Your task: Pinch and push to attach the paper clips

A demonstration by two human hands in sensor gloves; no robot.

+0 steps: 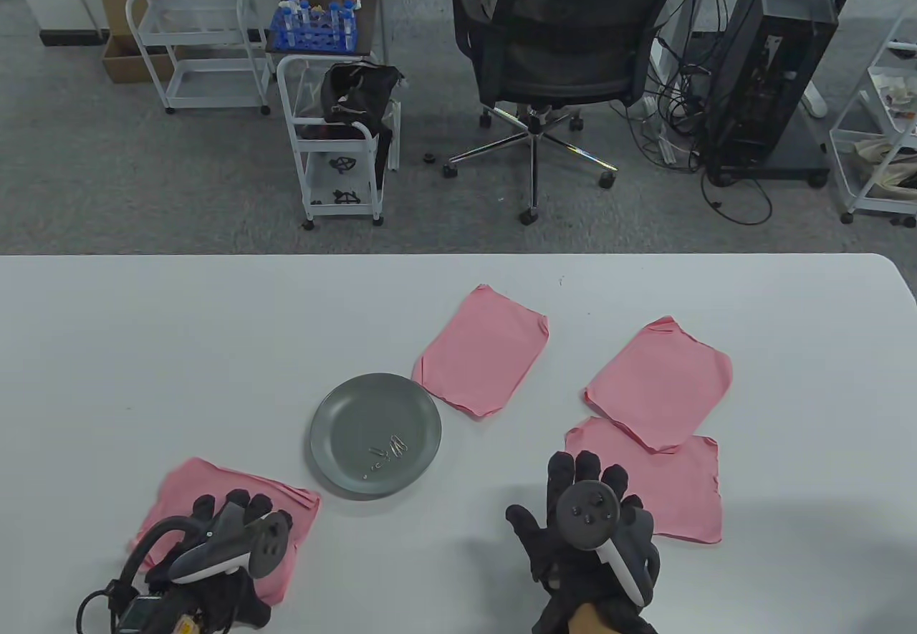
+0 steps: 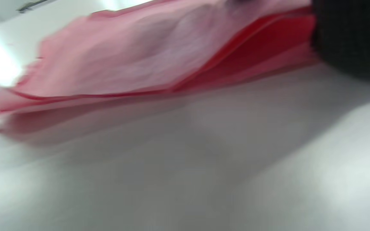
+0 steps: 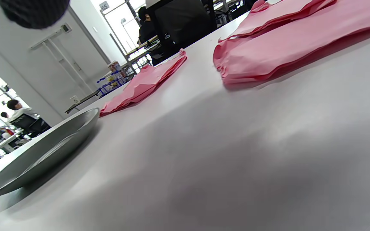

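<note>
A grey plate (image 1: pixel 344 405) holds several small metal paper clips (image 1: pixel 387 450); its rim also shows in the right wrist view (image 3: pixel 43 144). My left hand (image 1: pixel 236 508) rests with its fingers laid out on a pink paper stack (image 1: pixel 193 483) at the front left. In the blurred left wrist view this stack (image 2: pixel 133 61) gapes at its edge, with a fingertip (image 2: pixel 348 32) against it. My right hand (image 1: pixel 544 491) lies open on the bare table with its fingers spread, just left of another pink stack (image 1: pixel 680 498). It holds nothing.
Two more pink stacks lie farther back, one (image 1: pixel 480 351) beyond the plate and one (image 1: pixel 659 383) overlapping the stack by my right hand. They also show in the right wrist view (image 3: pixel 146 83) (image 3: pixel 284 48). Beyond the white table's (image 1: pixel 179 347) far edge are a chair and carts.
</note>
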